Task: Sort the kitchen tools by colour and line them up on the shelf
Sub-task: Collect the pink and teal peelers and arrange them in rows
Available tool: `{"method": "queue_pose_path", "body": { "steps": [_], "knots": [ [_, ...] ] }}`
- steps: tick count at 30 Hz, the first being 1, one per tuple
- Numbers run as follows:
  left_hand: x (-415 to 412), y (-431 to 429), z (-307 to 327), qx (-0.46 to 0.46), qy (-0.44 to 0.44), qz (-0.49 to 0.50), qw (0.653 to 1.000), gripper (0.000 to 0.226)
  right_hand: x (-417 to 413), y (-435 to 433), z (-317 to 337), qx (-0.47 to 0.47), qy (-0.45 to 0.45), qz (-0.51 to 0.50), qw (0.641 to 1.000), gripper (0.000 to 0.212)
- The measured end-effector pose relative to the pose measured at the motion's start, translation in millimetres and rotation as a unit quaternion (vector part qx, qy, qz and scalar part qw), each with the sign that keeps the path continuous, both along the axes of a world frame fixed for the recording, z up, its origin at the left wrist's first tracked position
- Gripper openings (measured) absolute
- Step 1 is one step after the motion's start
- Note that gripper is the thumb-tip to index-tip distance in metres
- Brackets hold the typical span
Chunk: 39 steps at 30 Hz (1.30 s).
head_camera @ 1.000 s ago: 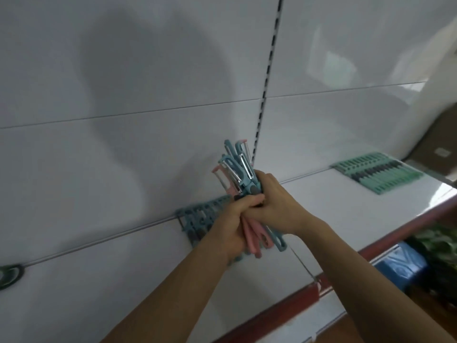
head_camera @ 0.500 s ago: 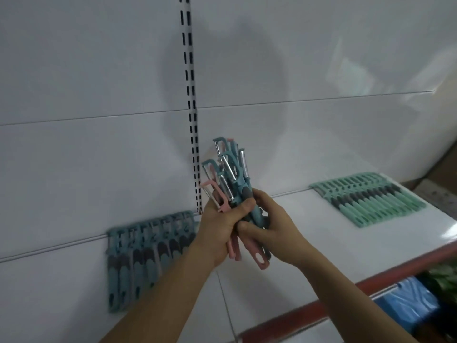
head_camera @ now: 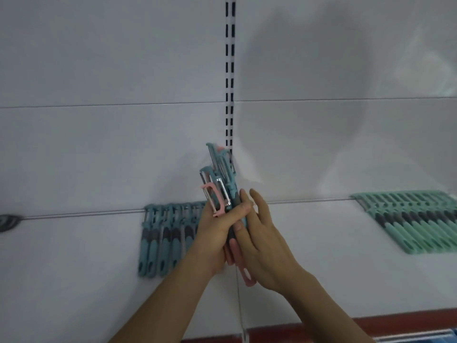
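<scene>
Shelf (head_camera: 74, 280), left hand (head_camera: 217, 233) gripping peelers (head_camera: 220, 184), right hand (head_camera: 267, 248) splayed

Dim, cool light; broad soft shadow on back panel (head_camera: 309, 78); glare upper right; slight blur throughout.

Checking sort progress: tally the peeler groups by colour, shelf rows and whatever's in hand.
Row of blue plastic peelers with grey grips on the white shelf: 1
Row of mint-green plastic peelers with grey grips: 1
Mixed blue-and-pink peeler bundle gripped by the left hand: 1
Total: 3 groups; single peelers overlap too much to count.
</scene>
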<state>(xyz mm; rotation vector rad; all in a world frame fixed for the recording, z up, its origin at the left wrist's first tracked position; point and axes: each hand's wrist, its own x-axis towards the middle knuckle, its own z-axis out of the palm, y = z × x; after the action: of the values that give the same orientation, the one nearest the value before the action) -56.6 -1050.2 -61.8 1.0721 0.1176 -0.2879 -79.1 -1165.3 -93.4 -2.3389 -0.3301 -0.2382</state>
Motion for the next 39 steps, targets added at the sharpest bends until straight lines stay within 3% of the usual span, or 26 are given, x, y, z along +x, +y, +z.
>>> {"method": "queue_pose_path", "body": {
  "steps": [2, 8, 14, 18, 21, 24, 28, 32, 34, 36, 39],
  "knots": [
    [-0.2, 14.2, 0.7, 0.002, 0.008, 0.027, 1.0, 0.035, 2.3, 11.5, 5.4, -0.009, -0.015, 0.019, 1.0, 0.062],
    [0.4, 64.2, 1.3, -0.03, -0.02, 0.077, 0.996, 0.059, 4.4, 53.4, 10.8, 0.129, -0.082, -0.005, 0.988, 0.037],
    [6.9, 105.3, -0.9, -0.036, 0.001, 0.052, 0.998, 0.042, 9.1, 92.8, 6.5, 0.183, -0.091, -0.073, 0.976, 0.027],
    [11.0, 116.5, -3.7, -0.08, 0.011, 0.029, 0.996, 0.047, 7.7, 102.7, 11.2, 0.15, -0.133, -0.108, 0.974, 0.023],
    [10.6, 115.3, -7.0, -0.171, 0.04, -0.058, 0.983, 0.051, 0.6, 94.3, 12.9, 0.128, -0.121, -0.12, 0.977, 0.019],
    [8.8, 91.1, -5.4, -0.187, 0.075, -0.131, 0.971, 0.049, -7.1, 76.2, 10.1, 0.185, -0.053, -0.173, 0.966, 0.015],
    [10.1, 36.2, -11.2, -0.173, 0.115, -0.135, 0.969, 0.038, -18.2, 35.9, 11.6, 0.104, -0.067, -0.216, 0.968, 0.015],
    [14.0, -24.7, -23.3, -0.107, 0.071, -0.11, 0.986, 0.027, -39.9, -25.2, 17.0, 0.085, -0.046, -0.159, 0.983, 0.012],
    [13.5, -60.8, -27.0, -0.089, 0.048, -0.071, 0.992, 0.021, -51.3, -55.7, 14.3, 0.003, -0.066, -0.138, 0.988, 0.04],
    [9.1, -97.7, -31.4, -0.049, 0.041, -0.06, 0.996, 0.025, -58.1, -89.6, 6.4, -0.016, -0.062, -0.13, 0.989, 0.048],
    [2.2, -145.1, -32.8, -0.056, 0.038, -0.118, 0.991, 0.056, -62.2, -143.3, 3.8, 0.011, -0.061, -0.148, 0.987, 0.029]
  ]
}}
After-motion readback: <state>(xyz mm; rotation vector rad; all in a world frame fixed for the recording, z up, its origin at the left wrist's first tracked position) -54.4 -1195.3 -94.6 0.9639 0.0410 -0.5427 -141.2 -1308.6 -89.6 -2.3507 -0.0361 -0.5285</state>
